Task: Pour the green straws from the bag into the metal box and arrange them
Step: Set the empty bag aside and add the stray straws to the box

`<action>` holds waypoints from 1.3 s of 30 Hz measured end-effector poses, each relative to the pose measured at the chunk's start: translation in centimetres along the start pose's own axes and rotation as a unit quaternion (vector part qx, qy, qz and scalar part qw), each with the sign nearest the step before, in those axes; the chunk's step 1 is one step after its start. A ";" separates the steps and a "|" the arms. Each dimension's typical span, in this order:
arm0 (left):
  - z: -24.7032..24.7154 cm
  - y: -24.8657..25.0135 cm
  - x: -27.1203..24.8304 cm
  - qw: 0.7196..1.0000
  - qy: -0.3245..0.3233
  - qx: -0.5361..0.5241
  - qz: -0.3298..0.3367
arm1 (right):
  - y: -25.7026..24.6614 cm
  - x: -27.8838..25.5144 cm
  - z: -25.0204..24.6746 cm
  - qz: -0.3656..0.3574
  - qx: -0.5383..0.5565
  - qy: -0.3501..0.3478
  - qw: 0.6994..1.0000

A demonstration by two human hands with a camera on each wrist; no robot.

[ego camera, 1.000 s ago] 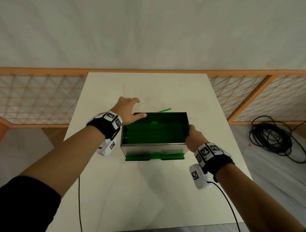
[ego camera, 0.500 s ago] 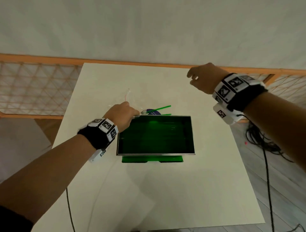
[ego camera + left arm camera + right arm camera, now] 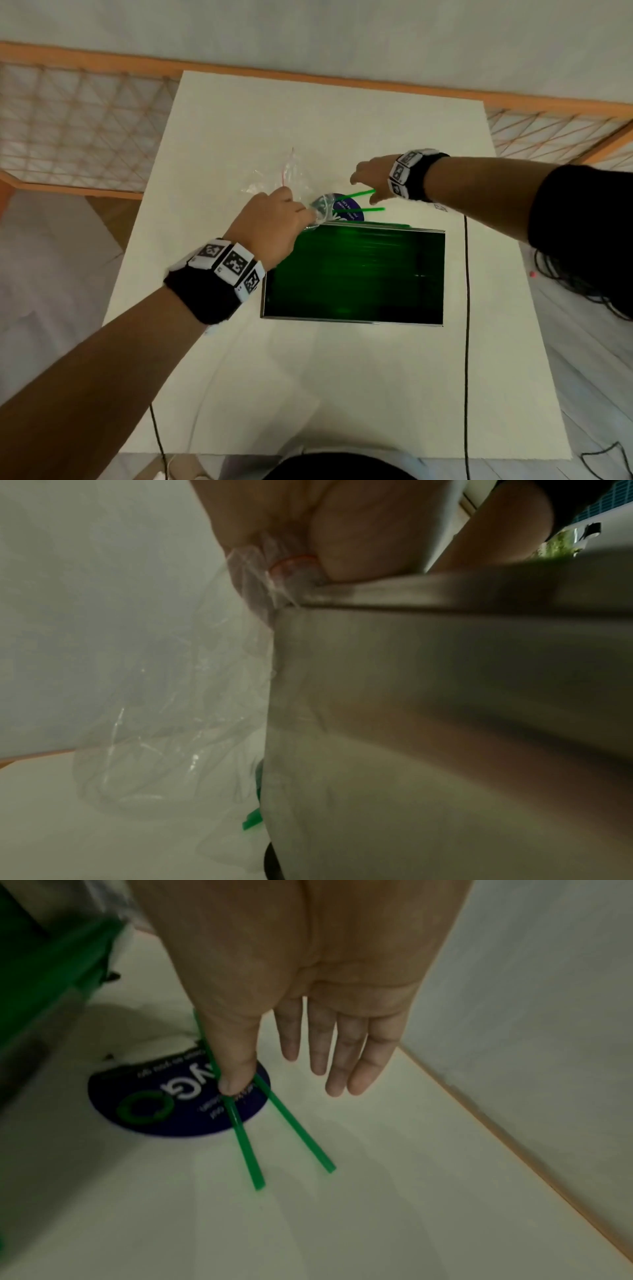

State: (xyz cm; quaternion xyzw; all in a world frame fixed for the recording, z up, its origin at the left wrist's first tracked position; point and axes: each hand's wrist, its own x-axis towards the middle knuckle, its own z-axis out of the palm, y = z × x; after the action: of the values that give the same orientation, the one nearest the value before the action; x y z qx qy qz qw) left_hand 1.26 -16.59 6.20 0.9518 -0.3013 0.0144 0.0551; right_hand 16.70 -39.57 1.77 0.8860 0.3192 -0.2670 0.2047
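The left hand (image 3: pixel 270 222) pinches the clear plastic bag (image 3: pixel 274 178) at the far-left corner of the metal box (image 3: pixel 352 274); the bag trails onto the tabletop (image 3: pixel 342 394) behind the box. The right hand (image 3: pixel 370 178) hovers with fingers (image 3: pixel 322 1047) straight and spread, gripping nothing, above two green straws (image 3: pixel 246 1153) lying on the tabletop across a round purple label (image 3: pixel 178 1110). The box interior is filled with green straws.

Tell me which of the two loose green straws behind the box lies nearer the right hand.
The farther straw, the one angled up toward the right hand; its tip reaches the thumb. The other straw lies closer to the metal box.
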 end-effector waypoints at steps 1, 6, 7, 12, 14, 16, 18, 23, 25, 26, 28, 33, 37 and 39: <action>0.1 -0.1 -0.1 1.000 0.007 0.004 0.011 | 0.1 0.3 0.3 0.001 0.002 -0.003 1.000; 0.1 0.2 -0.5 0.999 0.039 0.012 0.028 | 0.1 1.2 2.7 -0.003 0.009 -0.027 1.000; 0.0 0.4 -0.6 0.999 0.035 0.003 0.023 | 0.0 1.4 3.3 0.001 0.008 -0.032 0.999; 0.0 0.5 -0.8 0.999 0.033 0.015 0.013 | -0.8 1.5 4.7 0.016 0.045 -0.016 0.999; 0.2 0.5 -1.0 0.997 0.055 0.033 0.031 | -0.9 1.5 5.0 0.020 0.040 -0.022 0.999; 0.4 0.5 -1.1 0.996 0.071 0.040 0.037 | -1.0 1.6 5.2 0.035 0.019 -0.037 0.999; 0.4 0.6 -1.2 0.995 0.082 0.041 0.036 | -0.6 1.5 6.2 0.062 0.022 -0.063 0.996; 0.4 0.8 -1.5 0.995 0.085 0.038 0.032 | 0.4 0.2 7.3 0.094 0.054 -0.086 0.990; 0.4 0.8 -1.6 0.996 0.083 0.035 0.022 | -0.3 -1.6 5.5 0.102 0.094 -0.086 0.987; 0.5 0.8 -1.6 0.996 0.078 0.030 0.016 | -0.2 -2.1 5.2 0.110 0.113 -0.070 0.985; 0.5 0.7 -1.3 0.998 0.064 0.023 0.004 | 0.1 -3.2 3.9 0.130 0.163 -0.031 0.977; 0.7 0.4 -1.0 0.996 0.079 0.034 0.018 | -0.1 -6.2 1.0 0.097 0.297 0.018 0.950; 0.8 0.6 -1.5 0.994 0.096 0.045 0.030 | -1.7 -6.4 1.5 0.028 0.332 -0.032 0.942; 0.8 0.7 -1.6 0.993 0.103 0.047 0.034 | -2.1 -5.9 1.8 0.024 0.367 -0.047 0.929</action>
State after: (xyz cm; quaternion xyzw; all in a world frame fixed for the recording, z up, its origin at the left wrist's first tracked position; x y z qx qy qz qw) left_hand -0.46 -16.37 5.42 0.9361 -0.3248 0.1284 0.0410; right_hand 10.81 -41.72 3.58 0.8929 0.1676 -0.4021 -0.1141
